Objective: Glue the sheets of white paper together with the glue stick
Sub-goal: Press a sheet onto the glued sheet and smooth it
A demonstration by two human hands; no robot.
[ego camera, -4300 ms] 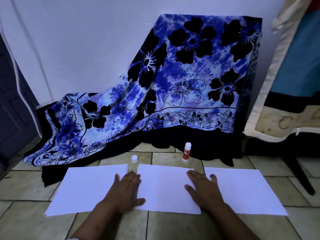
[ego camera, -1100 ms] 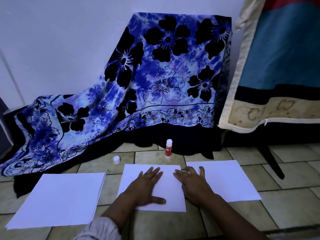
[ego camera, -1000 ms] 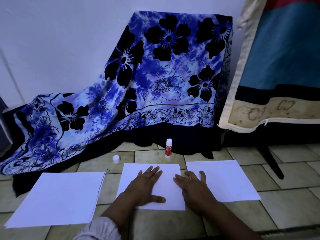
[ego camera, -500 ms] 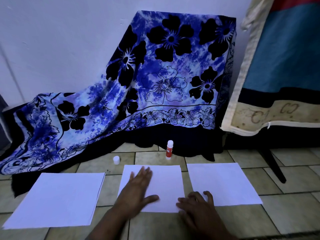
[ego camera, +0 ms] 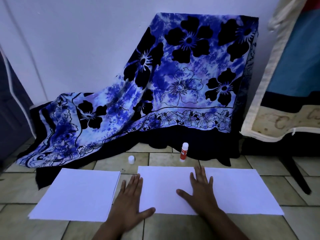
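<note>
Three lots of white paper lie on the tiled floor: a stack (ego camera: 78, 193) at the left, a middle sheet (ego camera: 164, 186) and a right sheet (ego camera: 242, 189) whose edges meet. My left hand (ego camera: 129, 201) lies flat by the middle sheet's left edge, thumb on the paper. My right hand (ego camera: 201, 191) presses flat, fingers spread, where the middle and right sheets meet. The red-and-white glue stick (ego camera: 183, 152) stands upright and uncapped beyond the sheets. Its white cap (ego camera: 131, 159) sits on the floor to its left.
A blue floral cloth (ego camera: 164, 87) drapes over something against the white wall behind the papers. A covered piece of furniture (ego camera: 284, 101) with a dark leg (ego camera: 294, 172) stands at the right. A dark door (ego camera: 10, 104) is at the left.
The middle sheet has been slid right, up against the right sheet. My right hand moved forward onto that seam; my left hand shifted to the sheet's left edge.
</note>
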